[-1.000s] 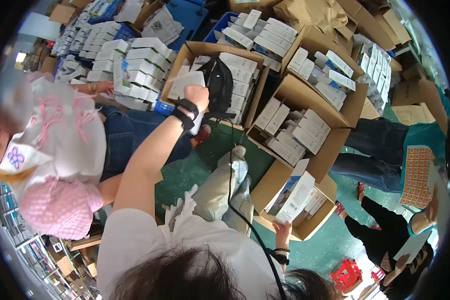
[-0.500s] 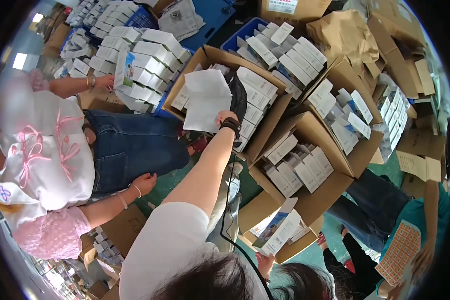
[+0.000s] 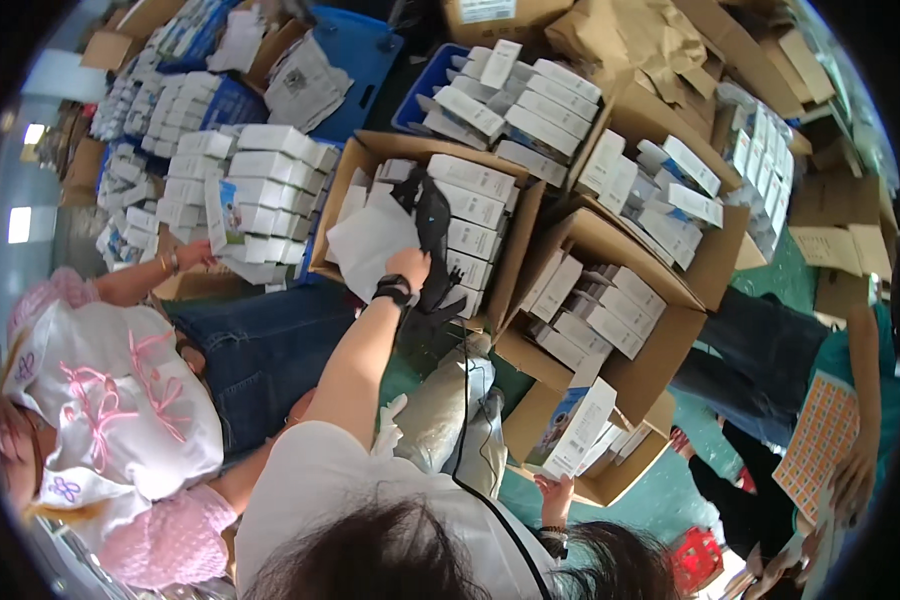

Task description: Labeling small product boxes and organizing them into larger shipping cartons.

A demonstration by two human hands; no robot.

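Note:
My left hand (image 3: 408, 268), fingers closed, grips the edge of a white sheet of paper (image 3: 365, 245) over an open cardboard box of white cartons. A crumpled black fabric pouch (image 3: 432, 225) lies against this hand; whether the fingers also hold it is unclear. Low in the picture, my right hand (image 3: 554, 494) is closed on the lower end of a white printed carton (image 3: 582, 425), tilted above a smaller cardboard box (image 3: 610, 488). Part of that carton's side shows a blue and green picture. Dark bands circle both wrists.
A co-worker at left touches a carton (image 3: 222, 215) before stacked cartons. Another person at right has an orange sticker sheet (image 3: 816, 435). More open boxes (image 3: 670, 365) of cartons stand at centre right. A black cable (image 3: 460, 440) crosses my front. Blue crates (image 3: 425, 85) stand behind.
My view has shifted, so the boxes appear further left and lower. The paper hangs lower beside the pouch, whose top now flops left. My right hand still holds its carton. The left co-worker leans nearer.

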